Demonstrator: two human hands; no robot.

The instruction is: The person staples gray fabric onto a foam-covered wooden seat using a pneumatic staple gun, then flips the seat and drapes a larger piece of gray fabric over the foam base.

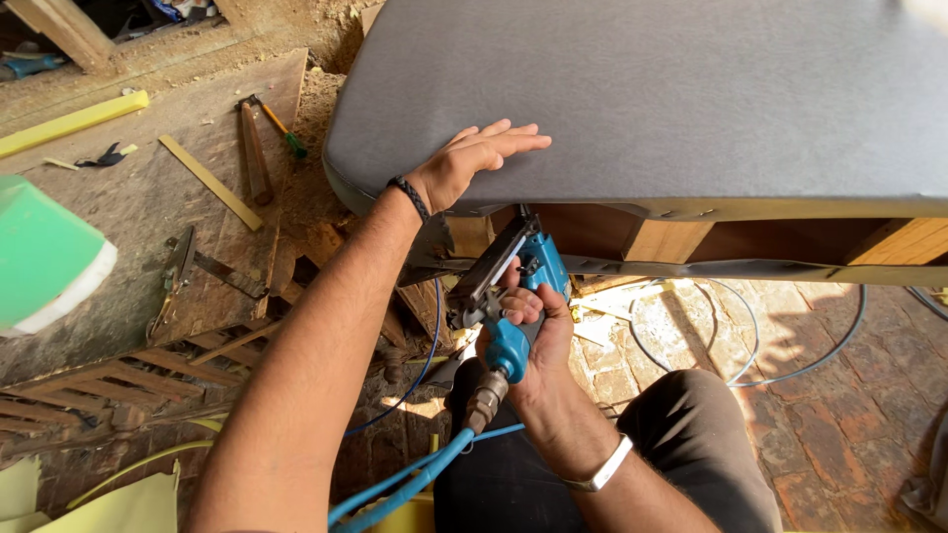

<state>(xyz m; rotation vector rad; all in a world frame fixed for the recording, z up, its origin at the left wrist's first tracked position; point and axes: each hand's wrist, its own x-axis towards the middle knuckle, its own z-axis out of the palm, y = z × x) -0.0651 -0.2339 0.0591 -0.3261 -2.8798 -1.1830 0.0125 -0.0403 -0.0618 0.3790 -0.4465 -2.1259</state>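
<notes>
My left hand (472, 160) lies flat, fingers apart, on the grey fabric of an upholstered seat panel (671, 99), near its rounded front-left corner. My right hand (533, 321) grips a blue pneumatic staple gun (513, 286), its black nose pointing up at the underside edge of the panel, where the wooden frame (652, 239) shows. A blue air hose (405, 484) runs down from the gun's brass fitting. A dark cord bracelet is on my left wrist and a metal bangle on my right.
A hammer (255, 148), a green-handled tool (284, 130), wooden strips (209, 180) and a yellow foam strip (69, 122) lie on boards at left. A thin hose loops (750, 336) over the brick floor at right. My dark trouser knee (691, 424) is below.
</notes>
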